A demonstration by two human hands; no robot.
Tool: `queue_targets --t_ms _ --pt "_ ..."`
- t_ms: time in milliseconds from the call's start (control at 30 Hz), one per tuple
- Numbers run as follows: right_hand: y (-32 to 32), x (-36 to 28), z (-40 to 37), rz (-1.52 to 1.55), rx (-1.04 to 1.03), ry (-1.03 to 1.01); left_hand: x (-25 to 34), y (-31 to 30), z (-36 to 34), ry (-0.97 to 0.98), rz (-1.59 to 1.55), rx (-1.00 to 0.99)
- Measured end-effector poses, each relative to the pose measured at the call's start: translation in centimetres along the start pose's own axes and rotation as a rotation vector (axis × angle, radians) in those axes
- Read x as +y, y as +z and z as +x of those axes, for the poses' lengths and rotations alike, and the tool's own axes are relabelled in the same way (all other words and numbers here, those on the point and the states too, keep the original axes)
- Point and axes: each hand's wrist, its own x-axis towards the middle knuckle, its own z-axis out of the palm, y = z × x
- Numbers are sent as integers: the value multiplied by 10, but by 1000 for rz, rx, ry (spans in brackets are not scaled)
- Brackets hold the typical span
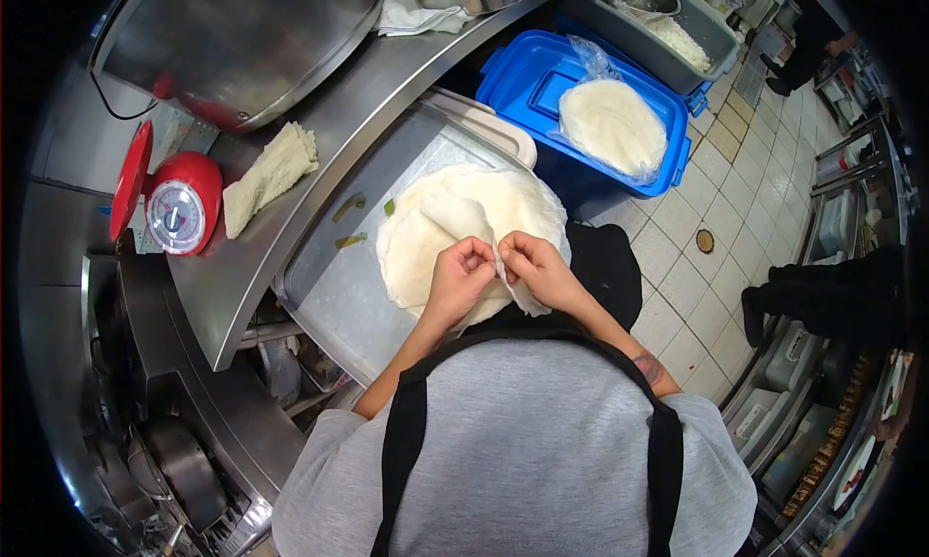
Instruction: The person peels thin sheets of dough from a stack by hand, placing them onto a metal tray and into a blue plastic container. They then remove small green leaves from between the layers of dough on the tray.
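A stack of thin, round, pale wrappers [411, 242] lies on a metal tray [334, 291] in front of me. The top wrapper [463, 218] is partly lifted and folded over itself. My left hand [463, 278] pinches its raised edge between thumb and fingers. Close on the right, my right hand [535, 267] is closed on the same edge, its fingertips nearly touching the left ones. Part of the wrapper hangs down below my hands. A few green leaf strips [350, 240] rest on the tray, left of the stack.
A blue lidded bin [527, 68] stands beyond the tray, with a bagged round stack of wrappers [613, 126] on top. On the steel counter [377, 102] are a red dial scale [184, 204] and a folded cloth [271, 175]. Two people in dark clothes stand at the right.
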Motion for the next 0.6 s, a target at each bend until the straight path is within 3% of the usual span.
queue_targets --t_ms 200,600 --pt "-1 -1 0 82 15 34 3 6 1 -73 -120 91" --pt "3 -4 -2 -190 53 1 -7 -1 2 -24 75 107"
